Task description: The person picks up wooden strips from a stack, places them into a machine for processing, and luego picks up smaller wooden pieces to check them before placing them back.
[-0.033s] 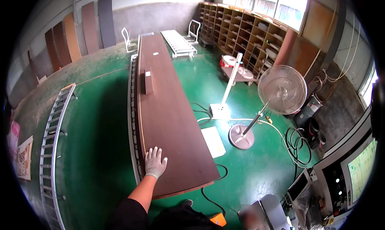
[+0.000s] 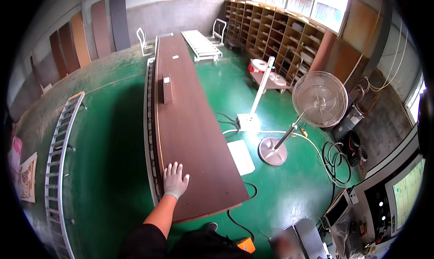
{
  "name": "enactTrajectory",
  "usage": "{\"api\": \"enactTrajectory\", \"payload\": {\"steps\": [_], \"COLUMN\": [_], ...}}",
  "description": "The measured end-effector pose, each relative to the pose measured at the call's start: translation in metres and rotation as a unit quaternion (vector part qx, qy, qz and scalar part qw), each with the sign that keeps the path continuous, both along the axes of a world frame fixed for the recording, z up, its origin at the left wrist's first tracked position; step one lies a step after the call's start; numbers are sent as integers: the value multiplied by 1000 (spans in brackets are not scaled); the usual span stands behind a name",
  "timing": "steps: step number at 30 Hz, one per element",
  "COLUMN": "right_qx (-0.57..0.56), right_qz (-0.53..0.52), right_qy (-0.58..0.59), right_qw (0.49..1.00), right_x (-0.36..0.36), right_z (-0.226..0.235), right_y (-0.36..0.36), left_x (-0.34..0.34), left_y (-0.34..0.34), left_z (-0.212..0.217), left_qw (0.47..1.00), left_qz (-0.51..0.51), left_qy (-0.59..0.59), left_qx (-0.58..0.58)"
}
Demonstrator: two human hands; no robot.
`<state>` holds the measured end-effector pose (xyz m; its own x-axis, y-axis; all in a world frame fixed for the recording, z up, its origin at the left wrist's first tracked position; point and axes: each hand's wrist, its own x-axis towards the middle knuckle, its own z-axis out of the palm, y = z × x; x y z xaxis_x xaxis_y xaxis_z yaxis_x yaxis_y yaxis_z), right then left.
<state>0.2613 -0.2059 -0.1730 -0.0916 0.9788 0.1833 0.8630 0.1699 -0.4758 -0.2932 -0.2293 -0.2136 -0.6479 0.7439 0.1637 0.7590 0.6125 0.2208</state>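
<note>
Head view now: my gloved left hand (image 2: 175, 182) is at seven o'clock, back upward, laid on the long brown panel (image 2: 196, 132), which runs from about six o'clock away to eleven. Fingers stretched and slightly parted, thumb well out, nothing in the grip; my right hand is out of sight, so I can't tell its grip. To make this contact well, I'd say, I want the palm flat, weight spread evenly, fingertips clear of the left edge where a roller track (image 2: 150, 92) shows. And that surface: smooth, dark, with a small brown block (image 2: 168, 91) on it at ten o'clock and a white label (image 2: 175, 57) at eleven. Around us, shiny green floor (image 2: 285, 186); a pedestal fan (image 2: 319, 102) just short of three, pigeonhole shelving (image 2: 275, 33) at one, a lit screen (image 2: 409, 191) near four, a silver ladder-like frame (image 2: 53, 174) past eight, tall boards (image 2: 118, 22) leaning toward ten.
</note>
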Motion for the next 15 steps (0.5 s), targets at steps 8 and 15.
{"api": "enactTrajectory", "payload": {"steps": [8, 15], "right_qx": [126, 152], "right_qz": [-4, -108], "right_qy": [-200, -267], "right_qw": [972, 946], "right_x": [46, 31], "right_z": [-67, -53], "right_y": [-6, -16], "left_x": [-90, -172], "left_y": [85, 170], "left_z": [15, 11], "left_qw": [996, 986], "left_qz": [75, 160], "left_qy": [-8, 10], "left_qx": [-43, 43]}}
